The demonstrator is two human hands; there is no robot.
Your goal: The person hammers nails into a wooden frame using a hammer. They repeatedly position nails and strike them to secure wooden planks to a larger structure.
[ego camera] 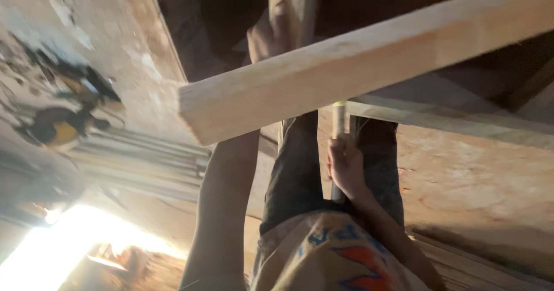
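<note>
Holding the pale timber beam (369,60) up with our left hand (268,34), our right hand (346,167) gripped a hammer handle (339,121); no fastening showed yet.

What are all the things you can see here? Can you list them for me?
wooden beam: one, pale, slanting across the middle, in front of the left hand
upright board: one, light wood, top centre, gripped by the left hand
stick-like tool: one, yellowish, blurred, held by the right hand
power tools: two or so, black and yellow, blurred, far left
loose boards: a pile, pale, on the floor at left
plywood floor: one, tan
left hand: raised on the upright board
right hand: closed round the stick-like tool
</note>
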